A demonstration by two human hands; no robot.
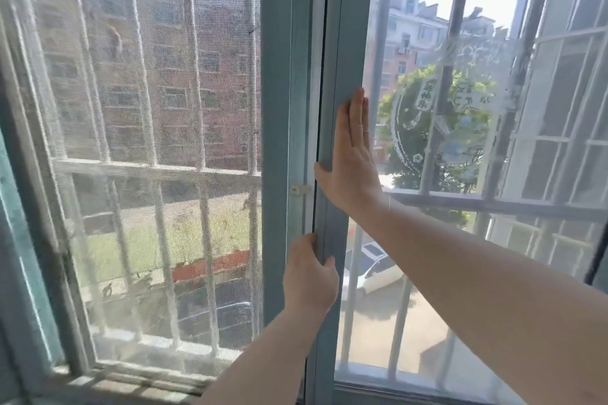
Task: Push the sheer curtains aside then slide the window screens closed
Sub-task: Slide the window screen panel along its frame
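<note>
Two hands on the central blue-grey vertical frame [332, 108]. Right hand [350, 154] lies flat, fingers [357, 115] extended and together, palm against the frame's right edge. Left hand [309, 276] lower, fingers curled around the same frame, thumb on its front. Mesh window screen [158, 141] fills the left opening; glass pane [460, 141] with a sticker on the right.

Screen [158, 154] left, glass pane [460, 141] right, frame stile [342, 43] between
</note>
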